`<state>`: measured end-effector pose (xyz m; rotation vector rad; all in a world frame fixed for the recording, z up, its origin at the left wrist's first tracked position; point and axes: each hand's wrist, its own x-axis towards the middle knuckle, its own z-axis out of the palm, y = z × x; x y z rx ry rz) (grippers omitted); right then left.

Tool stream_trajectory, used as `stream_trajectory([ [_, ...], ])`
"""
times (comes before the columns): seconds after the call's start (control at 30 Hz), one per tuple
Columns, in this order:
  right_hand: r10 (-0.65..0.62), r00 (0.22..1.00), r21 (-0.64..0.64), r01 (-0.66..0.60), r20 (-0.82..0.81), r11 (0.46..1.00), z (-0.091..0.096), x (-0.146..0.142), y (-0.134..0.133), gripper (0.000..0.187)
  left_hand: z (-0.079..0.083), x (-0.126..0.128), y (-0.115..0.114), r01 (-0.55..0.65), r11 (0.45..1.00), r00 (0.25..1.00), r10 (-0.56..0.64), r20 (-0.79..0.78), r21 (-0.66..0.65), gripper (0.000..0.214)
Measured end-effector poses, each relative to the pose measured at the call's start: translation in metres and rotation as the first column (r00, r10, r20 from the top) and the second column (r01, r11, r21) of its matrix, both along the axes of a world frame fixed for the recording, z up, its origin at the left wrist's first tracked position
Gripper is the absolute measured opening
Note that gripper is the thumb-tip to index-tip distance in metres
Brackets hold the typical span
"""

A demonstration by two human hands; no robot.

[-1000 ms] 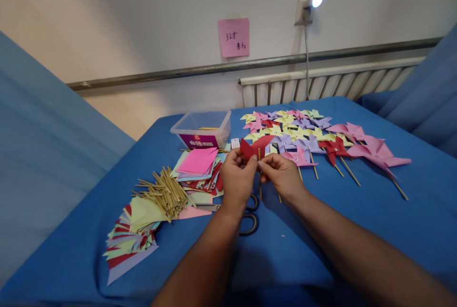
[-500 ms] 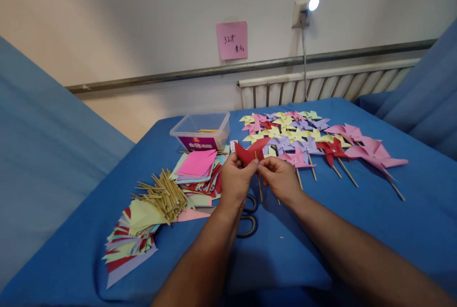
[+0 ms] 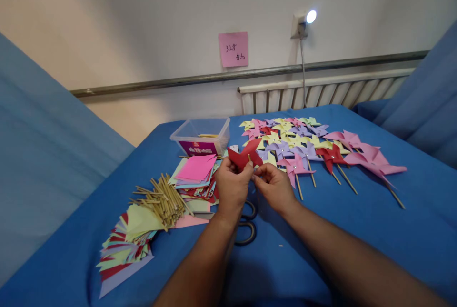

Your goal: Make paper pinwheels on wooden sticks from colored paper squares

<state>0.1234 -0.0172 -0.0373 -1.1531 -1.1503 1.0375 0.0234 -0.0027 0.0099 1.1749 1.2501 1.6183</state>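
Note:
A red paper pinwheel (image 3: 245,151) is held up over the middle of the table by my left hand (image 3: 233,181), its thumb pressed on the paper's back. A short wooden stick end (image 3: 249,157) shows against the red paper above that thumb. Close beside it, my right hand (image 3: 274,184) has thumb and forefinger pinched together near the left thumb. Whatever sits in that pinch is too small to make out. Below the left wrist lie scissors (image 3: 246,233) with black handles, partly covered by my arm.
Finished pinwheels (image 3: 294,166) lie in rows at the back right. On the left are a pile of wooden sticks (image 3: 166,202), fanned cut paper (image 3: 124,250) and stacked coloured sheets (image 3: 195,168). Behind them stands a clear plastic box (image 3: 221,131). All rest on a blue cloth (image 3: 357,240).
The red pinwheel and my left hand have shifted slightly left and tilted. My right fingers have drawn slightly down and left. The stick hanging below the hands no longer shows clearly.

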Motion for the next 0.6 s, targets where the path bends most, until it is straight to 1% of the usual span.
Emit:
stream_trajectory([
  [0.13, -0.003, 1.0, 0.004, 0.003, 0.024, 1.0, 0.0004, -0.0005, -0.0002, 0.024, -0.0016, 0.0, 0.002, 0.019, 1.0, 0.999, -0.02, 0.042, 0.018, 0.028],
  [0.23, -0.018, 0.999, 0.021, 0.017, 0.045, 1.0, 0.0006, 0.0007, 0.0008, 0.025, -0.0027, 0.0006, 0.0028, 0.027, 1.0, 0.999, -0.028, 0.037, 0.011, 0.029],
  [0.33, -0.042, 0.994, 0.049, 0.037, 0.096, 0.998, 0.0016, 0.0027, 0.0013, 0.024, -0.0027, 0.0013, 0.0026, 0.026, 1.0, 0.999, -0.026, 0.032, -0.003, 0.031],
  [0.4, -0.054, 0.99, 0.065, 0.046, 0.134, 0.997, 0.0026, 0.0037, 0.001, 0.023, -0.0022, 0.0018, 0.0021, 0.025, 1.0, 0.998, -0.024, 0.057, -0.012, 0.033],
  [0.5, -0.056, 0.983, 0.076, 0.043, 0.176, 0.996, 0.0041, 0.0046, 0.0, 0.021, -0.0018, 0.0022, 0.0014, 0.029, 0.999, 0.995, -0.027, 0.099, -0.014, 0.034],
  [0.6, -0.054, 0.977, 0.08, 0.038, 0.205, 0.996, 0.0044, 0.0048, -0.0006, 0.021, -0.0025, 0.0024, 0.0014, 0.025, 1.0, 0.994, -0.024, 0.106, -0.001, 0.033],
])
